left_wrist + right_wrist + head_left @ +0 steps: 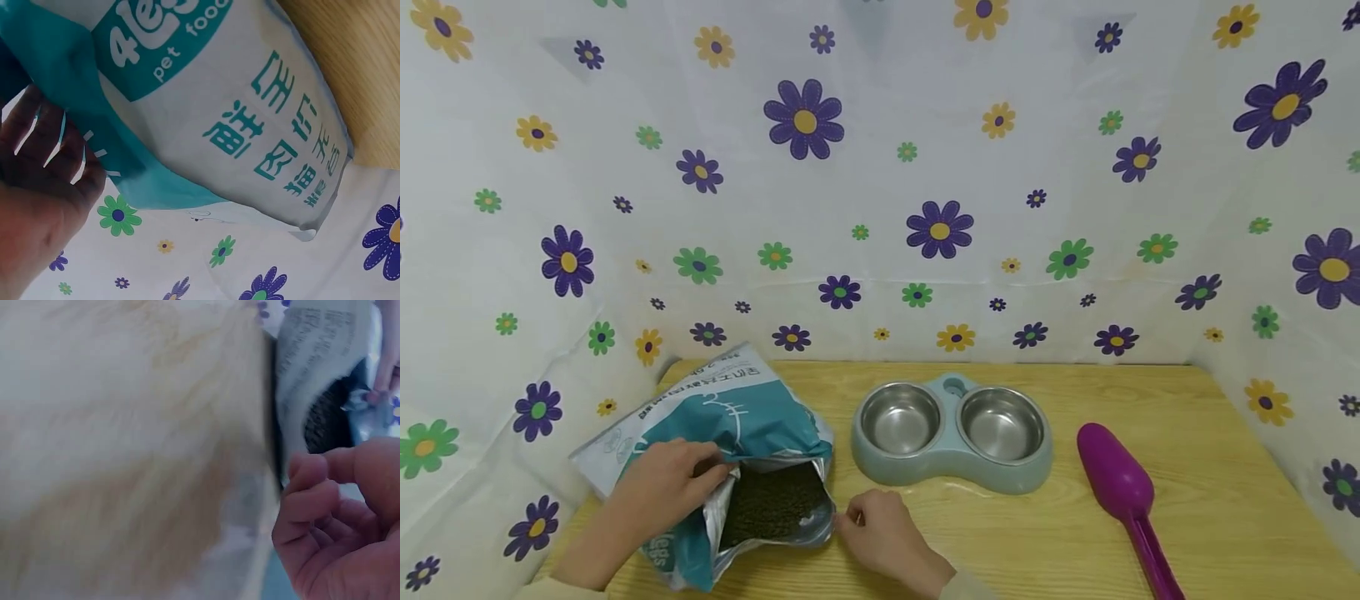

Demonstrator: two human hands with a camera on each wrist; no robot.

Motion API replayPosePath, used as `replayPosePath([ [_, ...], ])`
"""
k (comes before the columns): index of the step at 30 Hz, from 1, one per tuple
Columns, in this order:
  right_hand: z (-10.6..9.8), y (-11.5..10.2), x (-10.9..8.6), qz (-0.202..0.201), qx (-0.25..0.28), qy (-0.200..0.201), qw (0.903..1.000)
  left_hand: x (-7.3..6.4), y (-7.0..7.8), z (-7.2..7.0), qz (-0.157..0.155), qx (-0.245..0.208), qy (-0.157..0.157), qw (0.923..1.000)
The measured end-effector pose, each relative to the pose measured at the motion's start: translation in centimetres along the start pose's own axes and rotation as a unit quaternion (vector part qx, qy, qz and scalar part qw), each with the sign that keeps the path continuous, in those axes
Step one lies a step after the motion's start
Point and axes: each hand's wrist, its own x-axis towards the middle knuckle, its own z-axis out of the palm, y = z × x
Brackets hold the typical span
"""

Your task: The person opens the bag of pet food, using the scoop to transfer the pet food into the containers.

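A teal and white pet food bag [767,417] lies tilted on the table at the left, its silver-lined mouth gaping toward me. Dark brown kibble [775,500] shows inside. My left hand [666,487] grips the left rim of the mouth, thumb along the lining. In the left wrist view, the fingers of that hand [47,169] lie against the teal side of the bag. At the opposite rim, my right hand [883,533] pinches the edge between thumb and curled forefinger. The right wrist view has this hand [337,519] close up, fingertips right at the bag's edge.
A pale blue double feeder [951,467] with two steel bowls stands right of the bag, no food visible in them. Farther right lies a magenta scoop [1116,479], handle toward me. Flower-printed sheeting [880,183] encloses the wooden table [1210,467] at back and sides.
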Motion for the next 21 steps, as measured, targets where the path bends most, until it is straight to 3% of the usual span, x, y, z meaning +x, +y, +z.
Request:
replayPosePath([
  [6, -5.3, 1.1, -2.8, -0.002, -0.026, -0.004, 0.9997, 0.2, 0.1, 0.2, 0.012, -0.002, -0.007, 0.9999],
  [11, -10.8, 2.5, -6.0, 0.037, -0.093, 0.048, 0.9938, 0.1, 0.4, 0.2, 0.010, -0.007, -0.031, 0.9994],
  [18, -16.9, 5.1, -10.3, 0.170, -0.173, 0.105, 0.9644, 0.3, 0.6, 0.0, 0.002, -0.012, -0.039, 0.9991],
  [21, -18.6, 6.5, -11.7, 0.196, -0.201, 0.112, 0.9533, 0.4, 0.7, 0.0, 0.002, -0.013, -0.039, 0.9992],
])
